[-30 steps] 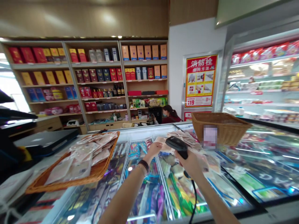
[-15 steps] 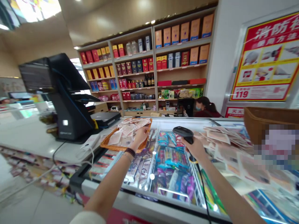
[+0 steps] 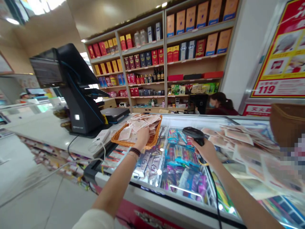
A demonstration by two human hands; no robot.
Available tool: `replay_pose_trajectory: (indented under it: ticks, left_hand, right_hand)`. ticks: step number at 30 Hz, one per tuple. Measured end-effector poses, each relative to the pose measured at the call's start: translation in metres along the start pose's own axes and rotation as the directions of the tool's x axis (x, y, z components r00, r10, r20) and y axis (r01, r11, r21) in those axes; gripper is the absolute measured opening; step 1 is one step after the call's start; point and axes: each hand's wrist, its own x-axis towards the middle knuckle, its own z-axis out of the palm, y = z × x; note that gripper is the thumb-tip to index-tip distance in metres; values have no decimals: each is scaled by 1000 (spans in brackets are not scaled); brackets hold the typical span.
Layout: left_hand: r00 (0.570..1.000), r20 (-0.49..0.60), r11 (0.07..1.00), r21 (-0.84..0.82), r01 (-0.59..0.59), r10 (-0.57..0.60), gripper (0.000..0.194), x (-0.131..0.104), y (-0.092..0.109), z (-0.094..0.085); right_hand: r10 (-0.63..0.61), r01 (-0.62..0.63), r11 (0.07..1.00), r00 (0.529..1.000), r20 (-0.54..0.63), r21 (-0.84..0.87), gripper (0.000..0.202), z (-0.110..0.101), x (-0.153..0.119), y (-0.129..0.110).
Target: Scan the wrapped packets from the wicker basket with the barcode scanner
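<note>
My left hand (image 3: 143, 136) reaches into an orange wicker basket (image 3: 116, 140) among flat clear packets (image 3: 137, 123); its fingertips are hidden by the packets, so its grip cannot be made out. In my right hand (image 3: 204, 149) is a black handheld scanner (image 3: 194, 133), its head pointing left and its cable hanging down across the freezer's glass. Under both hands, wrapped ice creams (image 3: 182, 156) in white wire baskets show through the glass top. More flat packets (image 3: 238, 135) lie spread in a pile to the right of my right hand.
A black checkout terminal (image 3: 79, 105) stands on the white counter (image 3: 43, 124) at left, with a white device (image 3: 101, 136) beside it. A brown container (image 3: 286, 124) is at right. Behind the freezer sits a person (image 3: 221, 105) before stocked shelves (image 3: 146, 76).
My left hand has shifted left within the basket, over the packets. My right hand still holds the scanner. The whole view has swung a little, so the scene sits farther right.
</note>
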Motion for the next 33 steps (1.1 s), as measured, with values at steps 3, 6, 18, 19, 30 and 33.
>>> replay_pose_trajectory:
  ticks: [3,6,18,19,30,33]
  left_hand:
    - [994,-106,997,-78,20,-28,32,-8,-1,-3]
    - [972,-230,971,-237,-13,-43,40,-11,-2,-2]
    - [971,-232,591,-776,-221,59,41,17,-25,24]
    - [953,-289,678,-684,-270,89,37,18,-28,22]
    - [898,-354,795,-606,-7,-262,15,42,-55,-19]
    - [907,-278,471,-876,-104,-316,24,44,-17,-9]
  right_hand:
    - [2,-2,1000,1000,-15,5,33,-1,-1,-1]
    - [-1,1,1000,1000,-3,-7,32,-1,-3,-4]
    - [-40,39,999,998,-41,-18,39,4,3,13]
    - [-35,35,999,999,-36,-24,39,4,3,12]
    - [-10,8,999,999,33,43,36,-1,-1,1]
    - [-18,13,994,998,53,109,39,-2,1,4]
